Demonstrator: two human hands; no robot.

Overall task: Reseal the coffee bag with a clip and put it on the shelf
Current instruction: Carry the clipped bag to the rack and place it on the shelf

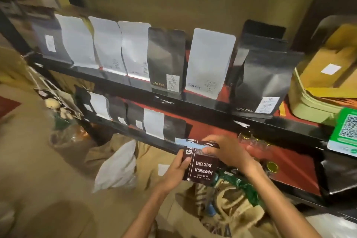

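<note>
A dark brown coffee bag point(202, 168) with white lettering "BAKED COFFEE" is held upright in front of the lower shelf. My left hand point(176, 170) grips its left edge, thumb on the front. My right hand point(225, 149) closes over the folded top at the right. A long pale blue clip point(188, 143) lies across the top of the bag and sticks out to the left. The black-framed shelf point(212, 120) has two red-topped tiers behind the bag.
White and black coffee bags point(166, 60) stand in rows on both tiers. Glass jars with gold lids point(271, 166) sit on the lower tier right of my hands. A green box point(313, 100) and a QR sign point(345, 131) are at right. Burlap sacks point(228, 210) lie below.
</note>
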